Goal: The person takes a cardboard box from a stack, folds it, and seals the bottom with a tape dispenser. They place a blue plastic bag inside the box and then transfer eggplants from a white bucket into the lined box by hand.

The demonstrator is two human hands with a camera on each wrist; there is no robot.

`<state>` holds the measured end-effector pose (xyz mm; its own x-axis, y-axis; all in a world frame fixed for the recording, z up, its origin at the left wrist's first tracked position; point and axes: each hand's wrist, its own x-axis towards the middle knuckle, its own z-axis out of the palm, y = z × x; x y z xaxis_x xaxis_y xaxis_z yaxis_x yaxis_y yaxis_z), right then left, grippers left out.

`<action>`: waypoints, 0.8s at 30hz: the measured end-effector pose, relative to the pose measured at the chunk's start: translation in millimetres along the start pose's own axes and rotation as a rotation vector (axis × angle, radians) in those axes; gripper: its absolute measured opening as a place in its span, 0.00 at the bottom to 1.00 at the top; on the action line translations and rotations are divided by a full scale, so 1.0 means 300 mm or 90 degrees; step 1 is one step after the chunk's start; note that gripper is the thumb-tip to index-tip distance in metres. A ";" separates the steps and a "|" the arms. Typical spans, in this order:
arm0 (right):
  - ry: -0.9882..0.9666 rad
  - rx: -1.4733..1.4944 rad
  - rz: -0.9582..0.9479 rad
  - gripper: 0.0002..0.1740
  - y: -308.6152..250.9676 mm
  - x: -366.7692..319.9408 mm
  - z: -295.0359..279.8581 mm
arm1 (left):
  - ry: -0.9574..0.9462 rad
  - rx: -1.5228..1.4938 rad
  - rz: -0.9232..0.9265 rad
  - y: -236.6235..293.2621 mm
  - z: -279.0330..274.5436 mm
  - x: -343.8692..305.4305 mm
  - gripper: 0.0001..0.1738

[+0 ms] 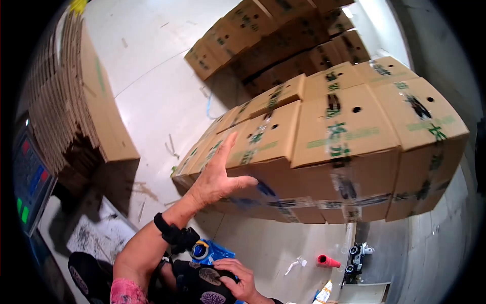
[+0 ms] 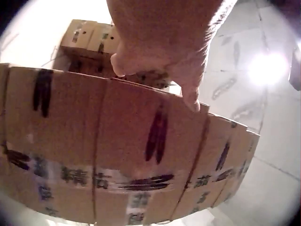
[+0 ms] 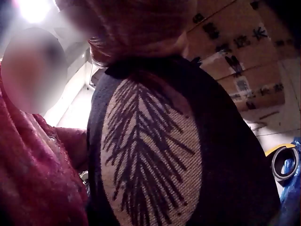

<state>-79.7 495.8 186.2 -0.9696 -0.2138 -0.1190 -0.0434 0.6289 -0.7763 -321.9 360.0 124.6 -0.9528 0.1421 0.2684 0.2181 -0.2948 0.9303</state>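
My left hand (image 1: 213, 183) is stretched out over the near row of taped cardboard boxes (image 1: 349, 121), thumb spread wide from straight fingers. In the left wrist view this hand (image 2: 162, 47) hangs at the top edge of a box (image 2: 146, 132) with dark marks and printed tape, gripping nothing. My right hand (image 1: 242, 279) rests on the knee of dark trousers (image 1: 210, 276) with pale oval leaf patterns. Seen from the right wrist, the hand (image 3: 141, 33) lies on top of that knee, its fingers partly out of sight.
Flattened cardboard (image 1: 93, 101) is stacked at left, near a screen (image 1: 33, 177). More boxes (image 1: 243, 30) stand at the back. On the floor lie a roll of tape (image 1: 200, 251) by blue plastic, a red cone-shaped thing (image 1: 328, 261) and some scraps.
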 end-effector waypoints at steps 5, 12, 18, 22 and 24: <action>-0.001 0.015 0.009 0.16 0.001 -0.010 -0.001 | 0.024 -0.023 -0.087 -0.127 -0.027 -0.089 0.65; -0.010 -0.006 0.024 0.13 0.008 -0.037 -0.001 | -0.002 0.010 -0.051 -0.110 -0.030 -0.028 0.68; -0.018 -0.005 0.051 0.14 -0.009 -0.040 -0.001 | -0.091 0.095 0.008 -0.095 0.032 0.111 0.69; -0.019 0.003 0.053 0.14 -0.013 -0.040 0.002 | -0.070 0.191 0.115 -0.132 0.035 0.115 0.65; -0.020 0.005 0.051 0.14 -0.012 -0.036 0.000 | -0.074 0.169 0.114 -0.126 0.022 0.109 0.63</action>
<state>-69.2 496.0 190.4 -0.9617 -0.1871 -0.2002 0.0354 0.6395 -0.7680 -360.0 382.0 99.7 -0.8675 0.2211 0.4455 0.4412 -0.0713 0.8946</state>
